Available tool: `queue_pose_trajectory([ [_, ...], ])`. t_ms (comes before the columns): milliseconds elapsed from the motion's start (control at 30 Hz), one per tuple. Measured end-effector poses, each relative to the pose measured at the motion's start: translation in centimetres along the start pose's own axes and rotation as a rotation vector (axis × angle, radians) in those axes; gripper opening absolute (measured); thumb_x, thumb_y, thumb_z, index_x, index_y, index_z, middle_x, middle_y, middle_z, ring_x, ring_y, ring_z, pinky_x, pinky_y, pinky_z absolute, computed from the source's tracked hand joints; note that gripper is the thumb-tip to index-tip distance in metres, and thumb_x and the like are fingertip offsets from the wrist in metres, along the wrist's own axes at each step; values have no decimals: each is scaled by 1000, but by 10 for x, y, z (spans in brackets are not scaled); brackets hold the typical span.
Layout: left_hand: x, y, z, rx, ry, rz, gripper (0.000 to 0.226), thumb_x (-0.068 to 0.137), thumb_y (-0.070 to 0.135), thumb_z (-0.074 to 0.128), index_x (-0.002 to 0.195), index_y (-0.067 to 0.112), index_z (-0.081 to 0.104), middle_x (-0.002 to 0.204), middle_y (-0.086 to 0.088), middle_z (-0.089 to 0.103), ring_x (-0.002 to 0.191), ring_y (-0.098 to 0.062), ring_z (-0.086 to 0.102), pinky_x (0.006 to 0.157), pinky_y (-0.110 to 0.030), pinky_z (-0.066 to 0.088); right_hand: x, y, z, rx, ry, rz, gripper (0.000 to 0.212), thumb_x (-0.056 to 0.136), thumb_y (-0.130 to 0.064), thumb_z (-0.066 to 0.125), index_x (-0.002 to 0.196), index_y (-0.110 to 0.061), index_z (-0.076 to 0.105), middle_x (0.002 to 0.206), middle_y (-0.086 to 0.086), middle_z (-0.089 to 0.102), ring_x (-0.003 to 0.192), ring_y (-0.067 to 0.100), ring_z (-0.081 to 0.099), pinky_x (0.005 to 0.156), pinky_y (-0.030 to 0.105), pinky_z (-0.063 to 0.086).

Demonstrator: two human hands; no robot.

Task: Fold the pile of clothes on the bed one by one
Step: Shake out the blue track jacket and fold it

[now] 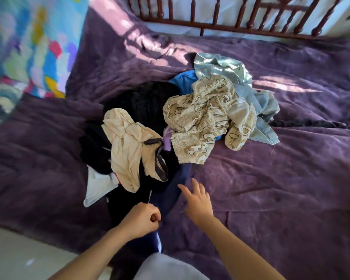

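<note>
On the bed [271, 199] the pile [200, 118] lies unfolded. My left hand [141, 219] grips the navy garment [170, 199] at the near edge, and my right hand [197, 201] hovers spread and empty beside it. I judge the first pick is under way. Next, the right must grip too and draw the garment clear.

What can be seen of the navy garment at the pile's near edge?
The navy garment is dark blue, smooth-looking cloth with a white stripe near its lower end. It lies as a long band from under the pile toward the person, on the purple blanket, with black clothes at its left. The left hand grips it in a fist; the right hand, fingers spread, hovers at its right edge, contact unclear.
</note>
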State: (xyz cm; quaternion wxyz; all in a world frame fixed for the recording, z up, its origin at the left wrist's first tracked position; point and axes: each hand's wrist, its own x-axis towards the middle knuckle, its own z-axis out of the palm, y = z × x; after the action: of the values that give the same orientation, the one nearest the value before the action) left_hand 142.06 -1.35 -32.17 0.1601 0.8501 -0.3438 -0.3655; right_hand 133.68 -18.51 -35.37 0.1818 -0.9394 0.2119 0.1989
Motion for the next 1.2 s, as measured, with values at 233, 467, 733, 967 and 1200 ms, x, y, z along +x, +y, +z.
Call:
queue_pose_trajectory([
  [233,-37,-38,-83,-99,39,85,15,72,6,64,81,13,73,56,27,56,66,14,53,60,-7,37,20,-58,-14,-198,190,-146,79,5,-31,92,78,-23,61,100,5,71,88,26,70,57,30,54],
  [467,-89,-97,-185,24,17,293,15,72,5,61,82,9,72,67,13,56,64,11,53,58,-7,37,31,-174,-42,-13,414,-5,64,74,-13,73,133,-19,50,141,14,44,130,34,43,94,45,44],
  [733,-113,-142,-267,79,99,347,17,71,5,62,84,9,73,67,17,59,60,11,53,63,-10,41,47,-234,-77,76,378,96,42,93,-21,25,116,-17,59,114,9,64,112,29,55,80,33,40],
  [967,-129,-143,-357,96,349,416,14,64,17,65,69,29,69,72,13,68,75,3,59,67,-17,46,28,-274,-174,254,663,53,21,94,-19,51,108,-14,65,105,10,69,101,32,60,78,34,43],
  [1200,-175,-162,-471,-76,1016,432,23,75,-7,68,81,14,73,59,44,54,60,22,52,63,3,35,4,-377,-272,284,895,-310,22,93,-18,54,108,-8,67,106,14,68,99,32,60,82,36,45],
])
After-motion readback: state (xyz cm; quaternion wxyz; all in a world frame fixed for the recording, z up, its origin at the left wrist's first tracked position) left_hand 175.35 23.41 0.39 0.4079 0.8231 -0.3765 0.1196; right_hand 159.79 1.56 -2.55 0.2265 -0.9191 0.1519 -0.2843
